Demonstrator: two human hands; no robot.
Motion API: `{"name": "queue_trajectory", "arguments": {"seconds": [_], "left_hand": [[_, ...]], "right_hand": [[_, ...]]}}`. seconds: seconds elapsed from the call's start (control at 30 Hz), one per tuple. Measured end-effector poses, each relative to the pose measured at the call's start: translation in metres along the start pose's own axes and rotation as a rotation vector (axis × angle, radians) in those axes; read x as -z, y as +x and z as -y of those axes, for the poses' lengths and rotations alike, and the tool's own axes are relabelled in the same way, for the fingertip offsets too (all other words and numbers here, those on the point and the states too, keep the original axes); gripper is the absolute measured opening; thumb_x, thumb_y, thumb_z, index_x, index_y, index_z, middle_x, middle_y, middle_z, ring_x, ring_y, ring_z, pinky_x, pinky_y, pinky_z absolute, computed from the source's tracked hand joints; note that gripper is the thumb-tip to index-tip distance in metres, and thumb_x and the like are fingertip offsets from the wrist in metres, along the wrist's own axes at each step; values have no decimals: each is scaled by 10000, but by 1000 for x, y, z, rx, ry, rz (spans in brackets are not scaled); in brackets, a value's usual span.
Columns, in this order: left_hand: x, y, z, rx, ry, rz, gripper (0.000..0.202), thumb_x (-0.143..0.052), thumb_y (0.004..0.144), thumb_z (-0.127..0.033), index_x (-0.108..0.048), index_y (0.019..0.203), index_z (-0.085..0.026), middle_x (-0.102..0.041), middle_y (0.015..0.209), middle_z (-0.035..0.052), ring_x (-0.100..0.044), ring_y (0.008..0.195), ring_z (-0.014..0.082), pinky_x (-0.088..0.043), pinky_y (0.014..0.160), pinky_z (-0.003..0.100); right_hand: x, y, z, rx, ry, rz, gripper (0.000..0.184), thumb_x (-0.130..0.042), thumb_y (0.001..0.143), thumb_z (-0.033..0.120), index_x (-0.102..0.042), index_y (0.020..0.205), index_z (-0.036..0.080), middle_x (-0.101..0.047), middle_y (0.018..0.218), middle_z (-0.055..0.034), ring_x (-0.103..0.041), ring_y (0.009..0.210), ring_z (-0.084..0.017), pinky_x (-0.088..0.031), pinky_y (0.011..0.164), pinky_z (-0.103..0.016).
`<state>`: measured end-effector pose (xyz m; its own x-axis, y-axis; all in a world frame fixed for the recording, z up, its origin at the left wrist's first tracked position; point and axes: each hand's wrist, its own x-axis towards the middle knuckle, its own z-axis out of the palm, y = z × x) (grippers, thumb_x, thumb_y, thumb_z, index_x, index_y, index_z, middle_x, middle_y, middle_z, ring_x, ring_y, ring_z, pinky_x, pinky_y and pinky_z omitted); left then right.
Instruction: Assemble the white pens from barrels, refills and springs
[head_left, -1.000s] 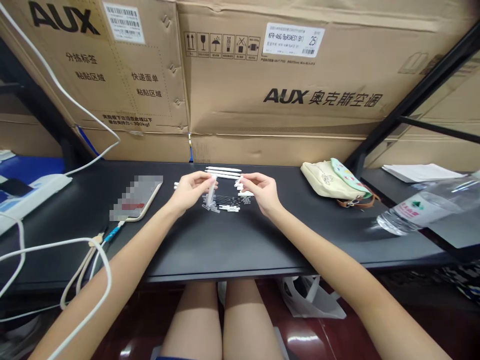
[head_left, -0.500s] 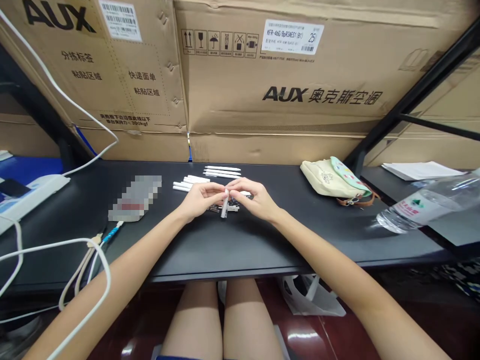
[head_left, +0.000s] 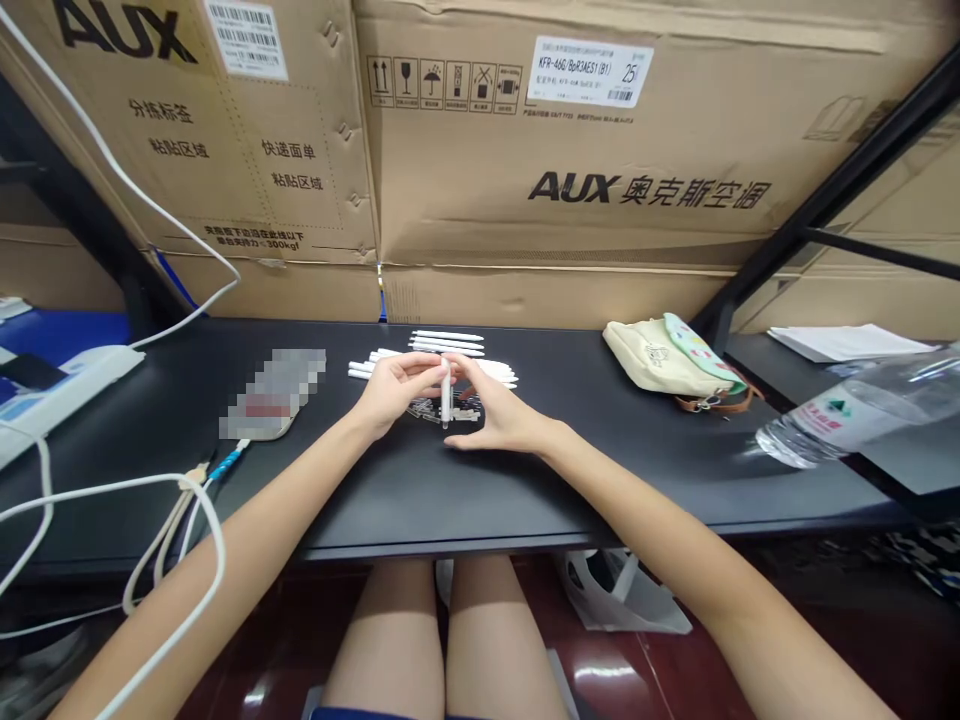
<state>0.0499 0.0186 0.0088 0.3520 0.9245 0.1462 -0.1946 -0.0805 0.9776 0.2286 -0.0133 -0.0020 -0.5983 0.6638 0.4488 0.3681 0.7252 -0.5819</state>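
Left hand (head_left: 394,390) pinches an upright white plastic stick (head_left: 445,395), right hand (head_left: 501,412) against it.
The right thumb (head_left: 469,442) now sits lower, spread from the stick; whether the right hand grips is unclear. More white sticks (head_left: 446,342) lie just behind, mid-way along the black desk (head_left: 600,480), its front edge well nearer.

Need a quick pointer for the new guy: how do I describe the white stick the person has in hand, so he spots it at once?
On the black desk below the AUX cartons, find the left hand and right hand meeting mid-desk. Between them stands a white stick. It is upright, while the similar white sticks behind it lie flat.
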Motion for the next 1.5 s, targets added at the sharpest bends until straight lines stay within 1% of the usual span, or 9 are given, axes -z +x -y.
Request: {"name": "queue_trajectory", "arguments": {"seconds": [0.27,0.53,0.7,0.87,1.0,1.07,1.17,1.33,1.5], "left_hand": [[0,0,1,23,-23,-19,383,-815,578,-364,-693,848,-121,-726,898,111,-685,884,272,-560,773,368],[0,0,0,28,-25,-21,378,-812,578,-368,-693,844,-127,-726,910,100,-687,874,263,-558,777,365],[0,0,0,26,-30,-7,376,-810,583,-366,-695,851,-127,-726,891,95,-689,854,251,-557,782,364],[0,0,0,33,-38,-35,370,-824,560,-361,-695,821,-133,-725,839,79,-690,815,233,-560,768,356],[0,0,0,35,-36,-21,386,-816,568,-375,-689,836,-127,-723,897,97,-685,858,254,-551,793,382],[0,0,-1,32,-32,-12,382,-812,578,-369,-688,843,-125,-723,899,98,-684,863,254,-550,796,381],[0,-1,-1,31,-33,-5,368,-810,585,-361,-690,841,-126,-725,866,94,-690,827,245,-552,789,379],[-1,-1,-1,28,-53,-10,374,-819,568,-356,-684,832,-128,-722,890,91,-690,818,241,-551,791,384],[-1,-1,-1,36,-51,-10,372,-813,576,-356,-684,832,-118,-718,832,83,-686,783,222,-553,775,376]], "right_hand": [[-8,-1,-2,29,-160,-80,911,-580,694,146,-93,1463,195,-389,1385,-154,-486,1184,-257,-454,969,-418],[-10,-2,-1,48,-200,-51,996,-619,697,234,0,1475,170,-330,1433,-175,-449,1231,-275,-414,1015,-434],[-15,-1,-3,27,-266,-105,896,-516,736,158,-8,1475,170,-462,1325,-170,-516,1158,-266,-464,945,-432],[-15,-2,3,55,-296,-63,1000,-585,693,238,37,1470,143,-363,1405,-200,-480,1187,-310,-468,924,-445],[-15,-1,3,-4,-295,-96,891,-495,751,193,32,1468,148,-524,1241,-168,-566,1056,-267,-496,854,-413],[-15,-1,3,1,-288,-84,915,-507,731,187,33,1469,143,-565,1170,-153,-589,984,-258,-504,822,-405],[-14,-1,3,29,-282,-81,965,-555,691,197,9,1473,154,-554,1196,-155,-581,998,-272,-502,830,-406],[-14,-1,2,-3,-255,-113,910,-535,741,215,4,1474,173,-566,1181,-136,-585,1002,-258,-496,850,-410],[-14,-2,2,11,-287,-59,990,-583,695,219,22,1474,142,-566,1174,-157,-574,996,-278,-502,823,-418]]}}
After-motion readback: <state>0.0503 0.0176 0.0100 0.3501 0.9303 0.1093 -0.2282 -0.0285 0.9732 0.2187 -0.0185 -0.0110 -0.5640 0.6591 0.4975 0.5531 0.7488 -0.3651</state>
